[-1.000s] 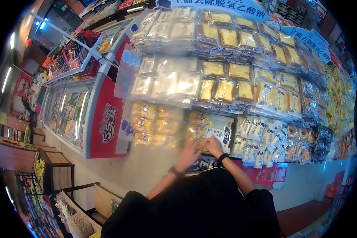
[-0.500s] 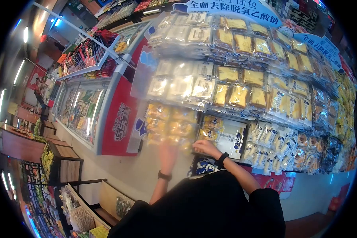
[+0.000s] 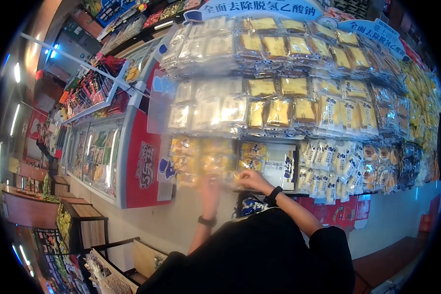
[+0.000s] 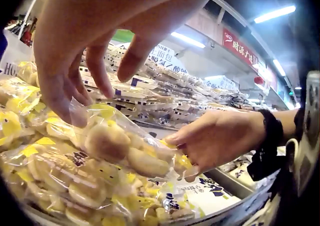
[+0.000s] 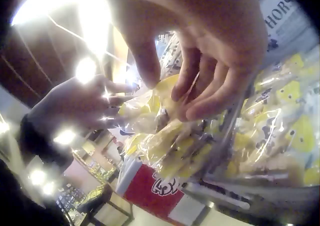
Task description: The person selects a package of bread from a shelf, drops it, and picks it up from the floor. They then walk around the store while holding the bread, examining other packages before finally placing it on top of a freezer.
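Note:
A clear bag of small bread rolls [image 4: 107,141], printed with yellow patches, spans both hands just above similar bags. My left hand [image 4: 105,31] pinches the film at one end of it, fingertips close together there while other fingers hang spread above. At the opposite end, my right hand [image 4: 220,136] pinches the bag's corner between thumb and fingers. From the right wrist, this right hand [image 5: 210,41] bends over the yellow film, and the left hand [image 5: 75,103] comes in from the far side. Blur covers the left hand [image 3: 210,196] in the head view.
More yellow-patched bags [image 3: 183,157] lie left in the bottom row. Beside them stands a tray with a white printed card [image 3: 280,166]. Packs of small white-wrapped bread [image 3: 328,166] lie to the right, sliced-bread packs [image 3: 279,112] above. A red-sided freezer [image 3: 144,166] stands left.
A second ago both hands were together over the tray by the card. Since then they have shifted left, and the left hand reaches over the yellow-patched bags.

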